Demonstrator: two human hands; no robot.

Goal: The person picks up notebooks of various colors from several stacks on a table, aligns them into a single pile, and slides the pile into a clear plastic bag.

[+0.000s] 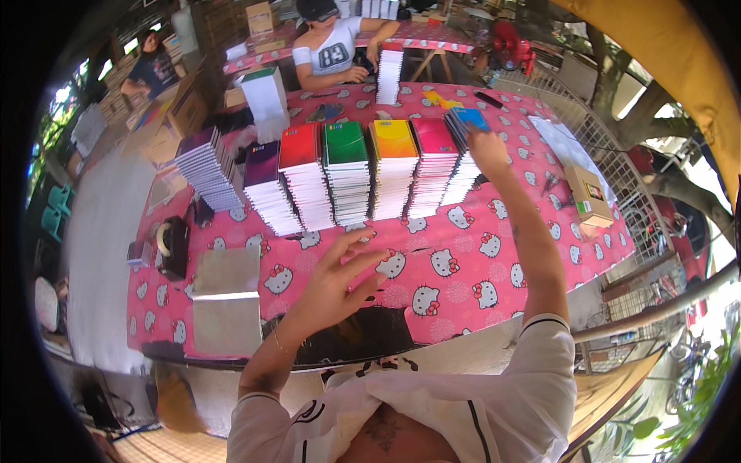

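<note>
Right hand (489, 148) stretched far out, fingers pinched on a blue-covered notebook (468, 119) atop the rightmost stack (461, 171). Left hand (341, 279) spread wide open, holding nothing, hovering over the pink cartoon-cat tablecloth (463, 255). Beside that stack, in a close row: pink stack (434, 166), orange-yellow stack (394, 168), green stack (346, 171), red stack (303, 176), purple stack (266, 187), all glossy covers over white page edges. Further left, a leaning stack (207, 168), a tape dispenser (173, 245), shiny silver sheets (225, 297). At far right, a small cardboard box (589, 197). Across the table, a seated person (332, 48).
</note>
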